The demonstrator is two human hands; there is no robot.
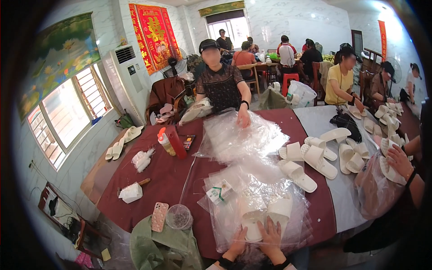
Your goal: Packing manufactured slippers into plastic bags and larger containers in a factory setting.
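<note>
A pair of white slippers [280, 210] lies in a clear plastic bag at the near edge of the table, on top of a fanned stack of clear bags [225, 220]. My right hand [271, 235] rests on the heel end of the slippers, fingers stretched and spread. Beside it, at the left slipper's heel, is my left hand [237, 241]; its grip is hidden by glare and plastic. A white label card with a green mark [219, 191] shows at the stack's upper left.
Across the table, a person's hand [243, 118] touches another heap of clear bags [234, 137]. Loose white slippers [319, 162] lie to the right, near a co-worker's hand [399, 161]. On the left are a red container [176, 143], a phone [159, 216] and a round plastic tub [179, 217].
</note>
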